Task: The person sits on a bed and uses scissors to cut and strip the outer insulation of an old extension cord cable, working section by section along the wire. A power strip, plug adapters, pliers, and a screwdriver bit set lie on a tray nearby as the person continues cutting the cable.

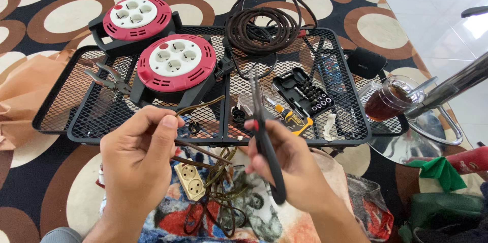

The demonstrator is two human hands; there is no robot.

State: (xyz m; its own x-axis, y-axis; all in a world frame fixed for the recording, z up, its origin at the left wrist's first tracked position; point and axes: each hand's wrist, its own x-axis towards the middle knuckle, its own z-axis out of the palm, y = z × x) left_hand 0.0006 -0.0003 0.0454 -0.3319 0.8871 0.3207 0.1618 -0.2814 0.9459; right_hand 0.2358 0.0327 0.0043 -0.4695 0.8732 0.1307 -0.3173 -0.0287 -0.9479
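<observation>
Two red-and-white cable reels sit at the far left of a black mesh counter (pixel 61 105) set on a rug (pixel 46 14) patterned with brown and cream rings. The rear reel (pixel 134 17) overlaps the counter's far-left corner, and the front reel (pixel 176 65) stands just nearer, toward the centre seam. A dark coiled cable (pixel 262 24) lies at the far edge, near the middle. A black bit case (pixel 304 93) rests open on the right half, with a yellow-handled screwdriver (pixel 291 117) just beside it toward the near edge. Grey pliers (pixel 109 79) lie left of the front reel.

Below the near edge, over a printed cloth, the left hand (pixel 140 159) pinches a thin olive-brown cord (pixel 201 105) between thumb and fingers (pixel 170 121); the cord arcs up over the counter's near edge and trails down into a loose tangle beside a cream double socket (pixel 189 179). The right hand (pixel 292 164) has its fingers wrapped round the black handles of a cutting tool (pixel 264 141), whose slim tip points up over the near edge.
</observation>
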